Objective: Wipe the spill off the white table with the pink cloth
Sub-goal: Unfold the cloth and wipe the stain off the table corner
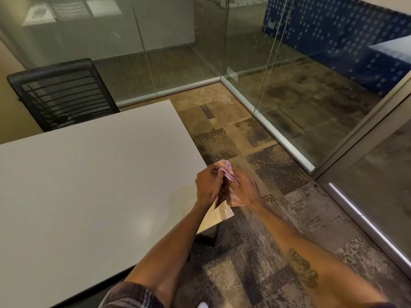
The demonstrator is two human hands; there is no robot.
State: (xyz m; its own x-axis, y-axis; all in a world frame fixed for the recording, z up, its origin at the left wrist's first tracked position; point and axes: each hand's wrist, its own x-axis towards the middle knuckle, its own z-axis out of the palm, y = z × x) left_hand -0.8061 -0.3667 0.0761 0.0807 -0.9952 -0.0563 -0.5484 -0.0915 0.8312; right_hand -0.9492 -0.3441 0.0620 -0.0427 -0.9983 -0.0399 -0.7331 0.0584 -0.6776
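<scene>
The pink cloth (229, 174) is bunched up between both hands, held in the air above the near right corner of the white table (89, 174). My left hand (208, 185) grips its left side and my right hand (245, 190) grips its right side, fingers closed on the fabric. A lower fold of the cloth hangs down between my palms. On the table just left of my hands lies a faint, dull smear with small dark specks, the spill (184, 201), reaching toward the corner.
A black mesh office chair (60, 94) stands at the table's far left side. Glass partition walls (244, 63) enclose the room behind and to the right. Patterned carpet (255, 241) covers the floor right of the table.
</scene>
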